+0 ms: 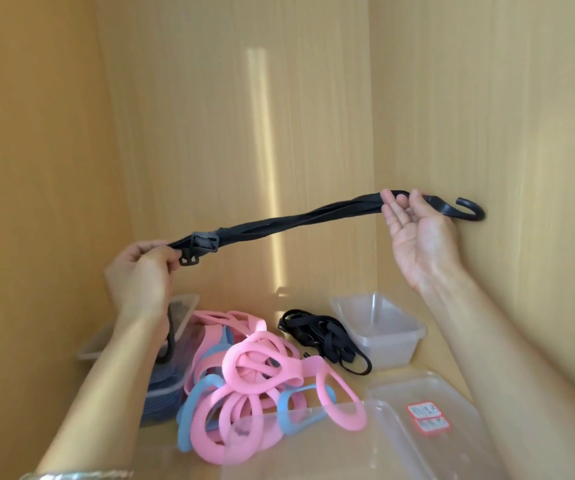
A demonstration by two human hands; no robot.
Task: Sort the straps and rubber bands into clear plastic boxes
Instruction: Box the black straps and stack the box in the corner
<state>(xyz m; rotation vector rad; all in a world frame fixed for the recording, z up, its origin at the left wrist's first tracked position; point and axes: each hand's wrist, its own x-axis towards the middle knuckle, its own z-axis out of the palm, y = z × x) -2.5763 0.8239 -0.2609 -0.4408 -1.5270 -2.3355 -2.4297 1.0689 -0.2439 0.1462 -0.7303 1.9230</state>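
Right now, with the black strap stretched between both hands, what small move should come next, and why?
Probably bring the right hand toward the left hand to fold the black strap in half. It is stretched out between them, left hand gripping near the buckle, and looks longer than the empty clear box beside the loose black straps.

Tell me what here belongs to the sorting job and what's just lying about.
Job: black strap stretched between left hand and right hand; pink and blue rubber bands; loose black straps; empty clear box; near clear box.
Lying about: labelled lid; bangle; wooden wall.
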